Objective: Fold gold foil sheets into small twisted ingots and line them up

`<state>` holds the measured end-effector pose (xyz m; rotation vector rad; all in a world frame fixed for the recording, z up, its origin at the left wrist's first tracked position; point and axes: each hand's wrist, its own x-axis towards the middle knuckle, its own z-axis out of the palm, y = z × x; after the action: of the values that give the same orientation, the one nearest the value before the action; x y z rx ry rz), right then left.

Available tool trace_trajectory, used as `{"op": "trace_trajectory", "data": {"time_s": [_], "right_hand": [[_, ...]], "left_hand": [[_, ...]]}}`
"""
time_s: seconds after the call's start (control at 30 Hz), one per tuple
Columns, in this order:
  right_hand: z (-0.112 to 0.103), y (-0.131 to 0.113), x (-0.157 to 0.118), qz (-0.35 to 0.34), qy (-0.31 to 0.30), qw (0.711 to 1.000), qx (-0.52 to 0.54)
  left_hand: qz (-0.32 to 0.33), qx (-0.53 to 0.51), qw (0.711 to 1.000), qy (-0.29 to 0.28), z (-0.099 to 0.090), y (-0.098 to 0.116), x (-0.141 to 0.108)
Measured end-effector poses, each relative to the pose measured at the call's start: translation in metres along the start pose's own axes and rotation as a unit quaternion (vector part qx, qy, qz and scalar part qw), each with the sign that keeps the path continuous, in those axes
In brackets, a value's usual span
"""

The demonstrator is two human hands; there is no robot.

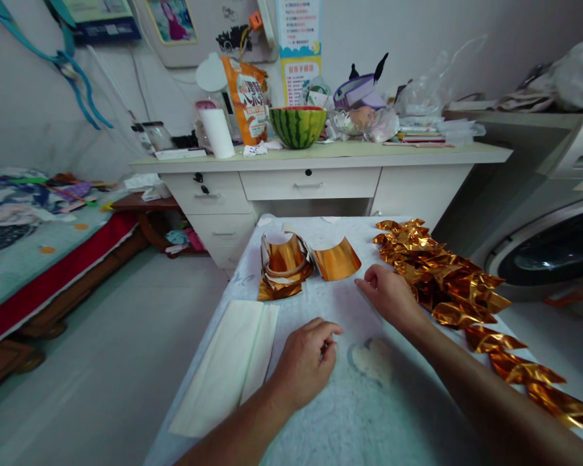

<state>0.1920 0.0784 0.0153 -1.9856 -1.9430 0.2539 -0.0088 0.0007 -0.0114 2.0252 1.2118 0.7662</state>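
My left hand point(307, 362) hovers over or rests on the cloth-covered table, fingers loosely curled and apart, with nothing in them. My right hand point(391, 294) is just beside a single curved sheet of gold foil paper point(337, 260), close to its lower right corner. Its fingers are partly bent and apart, and I see nothing held. Left of that sheet sits a stack of curled gold foil paper point(284, 265), some with white backs. A pile of folded gold foil pieces point(432, 272) runs along the table's right side, continuing toward me in a row.
A folded pale paper or cloth point(228, 369) lies on the table point(350, 427) at the left. Behind stands a white desk point(311, 158) bearing a cut watermelon point(298, 127) and an orange pouch point(247, 100). A washing machine point(554, 194) is at right, a bed point(43, 259) at left.
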Motion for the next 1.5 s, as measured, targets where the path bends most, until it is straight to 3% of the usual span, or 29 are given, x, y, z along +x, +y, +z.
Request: {"op": "trace_trajectory", "data": {"time_s": [0.13, 0.27, 0.93, 1.5], "right_hand": [[0.015, 0.003, 0.029, 0.064, 0.036, 0.997, -0.026], [0.020, 0.002, 0.039, 0.078, 0.037, 0.995, -0.039], [0.030, 0.010, 0.038, 0.057, 0.032, 0.998, -0.021], [0.032, 0.006, 0.042, 0.088, 0.049, 0.995, -0.003]], "left_hand": [[0.008, 0.002, 1.000, -0.004, 0.001, 0.000, -0.001], [0.012, 0.011, 1.000, -0.010, 0.001, -0.001, -0.002], [0.018, 0.017, 0.999, -0.023, 0.002, -0.001, -0.003], [0.021, 0.036, 0.999, -0.033, 0.000, 0.001, -0.002]]}}
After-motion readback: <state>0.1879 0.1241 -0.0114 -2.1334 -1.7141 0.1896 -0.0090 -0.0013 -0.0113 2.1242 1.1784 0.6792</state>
